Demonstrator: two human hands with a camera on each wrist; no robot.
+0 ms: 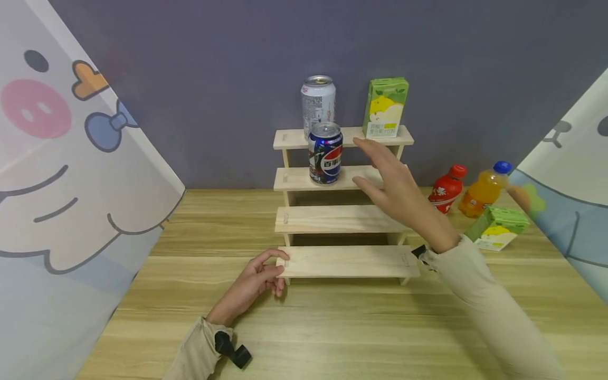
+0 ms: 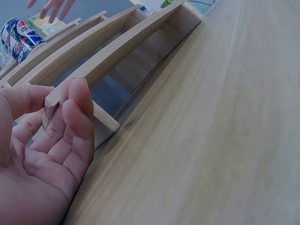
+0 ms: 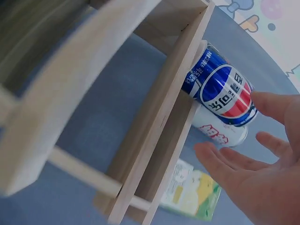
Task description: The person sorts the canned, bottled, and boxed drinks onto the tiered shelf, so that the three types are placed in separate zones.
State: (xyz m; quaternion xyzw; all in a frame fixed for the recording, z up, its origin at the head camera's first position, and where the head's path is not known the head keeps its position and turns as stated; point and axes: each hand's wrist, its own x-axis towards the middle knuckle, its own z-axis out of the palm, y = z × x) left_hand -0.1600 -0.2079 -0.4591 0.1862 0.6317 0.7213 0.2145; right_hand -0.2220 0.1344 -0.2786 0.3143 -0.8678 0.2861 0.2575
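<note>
A blue Pepsi can (image 1: 325,154) stands upright on the second shelf from the top of a wooden stepped rack (image 1: 351,262). My right hand (image 1: 396,190) is just right of it, fingers extended and apart, holding nothing; in the right wrist view the can (image 3: 222,91) lies close to the fingers. My left hand (image 1: 249,287) pinches the left end of the lowest shelf, and the left wrist view shows thumb and fingers round that board (image 2: 110,58). On the top shelf are a white can (image 1: 319,103) and a green juice carton (image 1: 386,108).
Right of the rack, on the wooden table (image 1: 332,332), are a red bottle (image 1: 446,189), an orange bottle with a blue cap (image 1: 483,191) and another green carton (image 1: 499,228). A dark panel (image 1: 228,79) rises behind; cartoon-printed panels (image 1: 71,211) flank both sides.
</note>
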